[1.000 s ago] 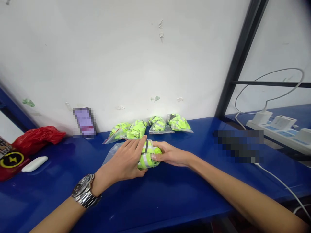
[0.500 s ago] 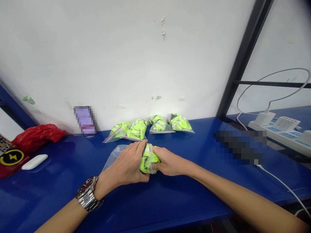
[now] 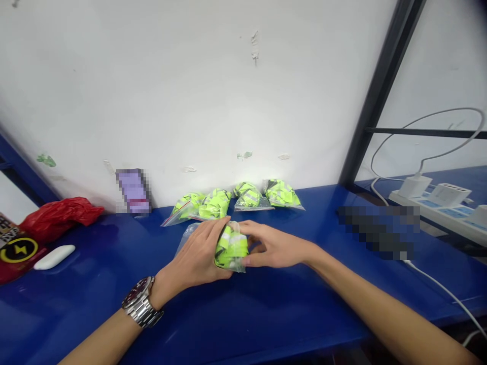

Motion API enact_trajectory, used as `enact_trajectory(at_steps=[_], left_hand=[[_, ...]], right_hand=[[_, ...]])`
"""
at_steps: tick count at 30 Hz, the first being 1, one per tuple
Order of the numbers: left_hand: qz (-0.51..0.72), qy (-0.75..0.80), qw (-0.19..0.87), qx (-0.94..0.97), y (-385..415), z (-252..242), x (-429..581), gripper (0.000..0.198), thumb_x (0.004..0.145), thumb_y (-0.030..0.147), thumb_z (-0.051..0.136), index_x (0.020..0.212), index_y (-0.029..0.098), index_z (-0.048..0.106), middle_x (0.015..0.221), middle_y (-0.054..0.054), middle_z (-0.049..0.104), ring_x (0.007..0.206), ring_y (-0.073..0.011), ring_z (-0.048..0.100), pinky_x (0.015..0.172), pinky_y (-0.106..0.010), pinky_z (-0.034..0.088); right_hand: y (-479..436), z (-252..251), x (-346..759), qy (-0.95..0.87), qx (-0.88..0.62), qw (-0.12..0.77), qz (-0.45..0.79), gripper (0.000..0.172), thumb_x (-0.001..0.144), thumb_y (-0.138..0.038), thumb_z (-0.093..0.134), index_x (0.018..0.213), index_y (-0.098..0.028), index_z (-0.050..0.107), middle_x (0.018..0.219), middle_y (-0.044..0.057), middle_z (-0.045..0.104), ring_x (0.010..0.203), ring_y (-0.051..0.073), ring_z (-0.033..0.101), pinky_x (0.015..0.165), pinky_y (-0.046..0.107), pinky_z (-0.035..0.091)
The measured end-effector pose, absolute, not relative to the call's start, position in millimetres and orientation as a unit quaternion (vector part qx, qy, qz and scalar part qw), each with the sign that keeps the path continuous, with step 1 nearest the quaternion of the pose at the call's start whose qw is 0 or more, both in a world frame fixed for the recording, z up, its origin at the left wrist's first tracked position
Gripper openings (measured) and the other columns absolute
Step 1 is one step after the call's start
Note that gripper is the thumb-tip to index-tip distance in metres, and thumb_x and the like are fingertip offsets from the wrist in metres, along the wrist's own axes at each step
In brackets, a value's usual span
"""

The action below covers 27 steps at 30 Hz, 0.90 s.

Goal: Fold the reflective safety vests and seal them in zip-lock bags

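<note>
My left hand (image 3: pixel 192 251), a steel wristwatch (image 3: pixel 141 302) on its wrist, grips a folded neon-yellow reflective vest (image 3: pixel 230 248) from the left. The vest sits inside a clear plastic bag (image 3: pixel 186 237), whose loose end trails behind my left hand. My right hand (image 3: pixel 272 247) cups the bundle's right end, with thumb above and fingers below. Several sealed bags of neon vests (image 3: pixel 247 198) lie in a row just beyond my hands, against the wall.
The blue tabletop (image 3: pixel 114 304) carries a red plastic bag (image 3: pixel 57 213), a white oval object (image 3: pixel 54 257) and a blurred phone-like object (image 3: pixel 133 191) at left. To the right stand a black metal upright (image 3: pixel 376 91) and a white power strip (image 3: pixel 437 203) with cables.
My right hand has eased rightward off the bundle, its fingers spreading wider. The vest now sits deeper in the clear bag, and my left hand has shifted slightly.
</note>
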<state>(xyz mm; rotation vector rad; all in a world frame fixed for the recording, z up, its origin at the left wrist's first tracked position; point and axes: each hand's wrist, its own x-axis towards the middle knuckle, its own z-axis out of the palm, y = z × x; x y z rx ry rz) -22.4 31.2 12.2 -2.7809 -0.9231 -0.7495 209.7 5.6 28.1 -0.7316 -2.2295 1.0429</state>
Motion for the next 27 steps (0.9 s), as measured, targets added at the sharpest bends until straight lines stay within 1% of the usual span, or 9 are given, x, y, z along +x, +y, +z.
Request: enact_trajectory(at_steps=[2, 4, 6, 8, 10, 13, 17, 22, 27], left_hand=[[-0.281, -0.318, 0.06, -0.904, 32.3, 11.7, -27.4, 0.098, 0.058, 0.03, 0.075, 0.141, 0.018, 0.025, 0.133, -0.019, 0.052, 0.119, -0.0347, 0.054, 0.095, -0.05, 0.048], [-0.309, -0.321, 0.066, -0.893, 32.1, 10.8, -30.8, 0.097, 0.059, 0.032, 0.076, 0.141, 0.018, 0.025, 0.132, -0.018, 0.052, 0.118, -0.0345, 0.055, 0.094, -0.05, 0.048], [-0.327, -0.297, 0.072, -0.894, 30.8, 9.4, -31.1, 0.098, 0.059, 0.035, 0.077, 0.141, 0.018, 0.026, 0.13, -0.018, 0.053, 0.116, -0.0341, 0.056, 0.095, -0.049, 0.048], [-0.336, -0.264, 0.073, -0.901, 28.9, 8.2, -28.2, 0.098, 0.06, 0.038, 0.077, 0.141, 0.018, 0.026, 0.128, -0.018, 0.053, 0.115, -0.0337, 0.055, 0.095, -0.048, 0.048], [-0.326, -0.236, 0.082, -0.912, 26.5, 7.9, -23.8, 0.098, 0.062, 0.039, 0.076, 0.141, 0.016, 0.024, 0.127, -0.019, 0.054, 0.116, -0.0336, 0.054, 0.097, -0.049, 0.046], [-0.287, -0.201, 0.113, -0.93, 22.1, 9.9, -17.9, 0.095, 0.064, 0.038, 0.074, 0.141, 0.014, 0.024, 0.127, -0.02, 0.055, 0.119, -0.0347, 0.052, 0.102, -0.053, 0.041], [-0.267, -0.185, 0.138, -0.936, 14.8, 14.9, -11.7, 0.09, 0.068, 0.037, 0.07, 0.142, 0.014, 0.024, 0.128, -0.021, 0.055, 0.12, -0.0358, 0.052, 0.101, -0.054, 0.042], [-0.252, -0.203, 0.146, -0.935, 5.7, 20.3, -0.6, 0.08, 0.074, 0.038, 0.066, 0.141, 0.014, 0.029, 0.127, -0.021, 0.057, 0.116, -0.035, 0.055, 0.097, -0.05, 0.046], [-0.246, -0.216, 0.189, -0.926, -1.3, 22.6, 12.8, 0.064, 0.082, 0.04, 0.059, 0.134, 0.01, 0.037, 0.123, -0.02, 0.06, 0.111, -0.0337, 0.059, 0.091, -0.047, 0.05]], right_hand=[[8.6, 25.9, 212.7, -0.768, -0.256, 0.342, 0.476, 0.052, 0.082, -0.031, 0.068, 0.13, -0.024, 0.05, 0.136, 0.01, 0.043, 0.096, 0.016, 0.062, 0.08, 0.032, 0.056], [11.1, 18.7, 209.6, -0.701, -0.266, 0.401, 0.526, 0.058, 0.081, -0.036, 0.07, 0.133, -0.025, 0.046, 0.135, 0.011, 0.046, 0.091, 0.015, 0.065, 0.079, 0.033, 0.057], [12.3, 10.6, 203.2, -0.654, -0.278, 0.424, 0.56, 0.059, 0.081, -0.043, 0.069, 0.131, -0.023, 0.045, 0.125, 0.011, 0.053, 0.09, 0.015, 0.064, 0.075, 0.031, 0.058], [12.0, 4.5, 197.1, -0.623, -0.281, 0.413, 0.602, 0.058, 0.078, -0.05, 0.069, 0.123, -0.019, 0.049, 0.114, 0.01, 0.058, 0.089, 0.016, 0.063, 0.069, 0.027, 0.056], [10.7, 1.5, 193.2, -0.596, -0.287, 0.394, 0.639, 0.058, 0.07, -0.054, 0.075, 0.109, -0.016, 0.054, 0.103, 0.007, 0.06, 0.084, 0.015, 0.062, 0.065, 0.024, 0.054], [8.0, 0.9, 190.0, -0.551, -0.314, 0.392, 0.666, 0.062, 0.057, -0.054, 0.084, 0.095, -0.014, 0.054, 0.087, 0.002, 0.059, 0.072, 0.012, 0.058, 0.06, 0.022, 0.05], [4.8, 1.7, 184.4, -0.541, -0.342, 0.424, 0.641, 0.056, 0.051, -0.044, 0.089, 0.082, -0.016, 0.052, 0.071, -0.003, 0.055, 0.061, 0.01, 0.051, 0.055, 0.022, 0.044], [1.3, -0.9, 176.8, -0.582, -0.383, 0.471, 0.541, 0.04, 0.055, -0.024, 0.082, 0.071, -0.018, 0.046, 0.063, -0.007, 0.046, 0.058, 0.007, 0.039, 0.054, 0.02, 0.036], [0.2, -4.4, 175.5, -0.616, -0.48, 0.474, 0.406, 0.031, 0.057, -0.025, 0.073, 0.063, -0.018, 0.043, 0.059, -0.007, 0.04, 0.06, 0.008, 0.033, 0.052, 0.02, 0.029]])
